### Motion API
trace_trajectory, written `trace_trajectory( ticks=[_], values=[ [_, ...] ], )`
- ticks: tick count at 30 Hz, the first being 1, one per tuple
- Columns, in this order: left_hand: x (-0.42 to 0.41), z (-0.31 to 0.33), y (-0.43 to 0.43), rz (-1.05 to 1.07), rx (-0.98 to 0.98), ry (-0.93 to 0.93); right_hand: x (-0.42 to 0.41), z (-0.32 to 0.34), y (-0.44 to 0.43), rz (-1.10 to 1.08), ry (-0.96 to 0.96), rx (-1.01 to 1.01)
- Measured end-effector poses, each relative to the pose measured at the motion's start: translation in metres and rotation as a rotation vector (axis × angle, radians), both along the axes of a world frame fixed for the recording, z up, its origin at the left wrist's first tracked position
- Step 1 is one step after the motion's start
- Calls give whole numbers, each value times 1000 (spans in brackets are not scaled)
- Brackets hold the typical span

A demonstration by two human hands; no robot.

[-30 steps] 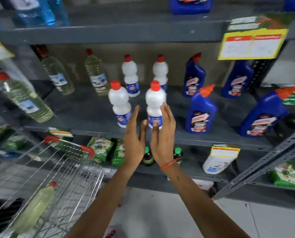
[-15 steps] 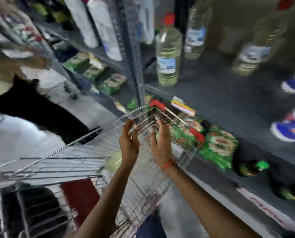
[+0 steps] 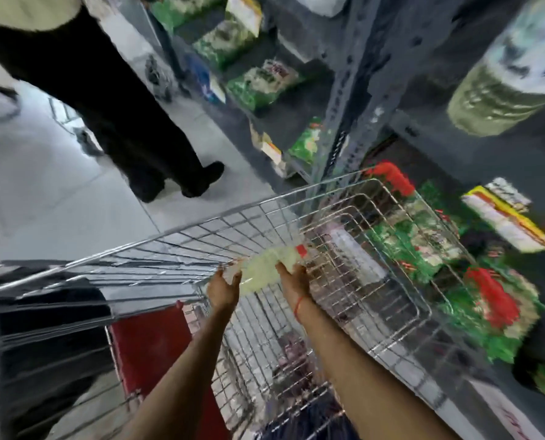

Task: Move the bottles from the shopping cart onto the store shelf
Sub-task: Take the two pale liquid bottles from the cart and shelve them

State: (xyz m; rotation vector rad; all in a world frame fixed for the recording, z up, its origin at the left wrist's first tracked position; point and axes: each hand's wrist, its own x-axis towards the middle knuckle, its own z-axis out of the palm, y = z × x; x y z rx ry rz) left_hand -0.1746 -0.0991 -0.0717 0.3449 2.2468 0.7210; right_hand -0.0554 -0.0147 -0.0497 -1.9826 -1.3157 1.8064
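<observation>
A pale yellow-green bottle (image 3: pixel 266 268) with a red cap lies on its side inside the wire shopping cart (image 3: pixel 353 198). Both my hands reach down into the cart and close on it: my left hand (image 3: pixel 223 289) holds its base end, my right hand (image 3: pixel 295 277) holds it near the neck. My right wrist wears an orange thread. The grey store shelf (image 3: pixel 423 131) rises at the right, with another yellowish bottle (image 3: pixel 506 87) standing on it, blurred at the upper right.
A person in black trousers and shoes (image 3: pixel 131 122) stands on the grey floor just beyond the cart. Green packets (image 3: pixel 258 84) fill the lower shelves. The cart has red handle grips (image 3: pixel 393 177) and a red flap (image 3: pixel 150 347).
My view swung from the shelf down into the cart. Both hands went from open above the cart down onto the lying bottle and closed around it.
</observation>
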Motion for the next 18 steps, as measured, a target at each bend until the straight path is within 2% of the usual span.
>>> trace_trajectory(
  ticks=[4,8,12,15,18],
  values=[
    [-13,-21,5,142,6,-57,-24,-46,8,-287,109,-261],
    [-28,-51,8,158,-77,-39,-44,-73,6,-424,200,-474],
    [-27,-53,-2,226,48,-61,-57,-100,-8,-535,179,-359],
    [-33,-42,-13,108,92,-106,-49,-103,-14,-527,102,-225],
    [-38,-6,-23,68,150,-260,-27,-37,-13,-358,133,-180]
  ],
)
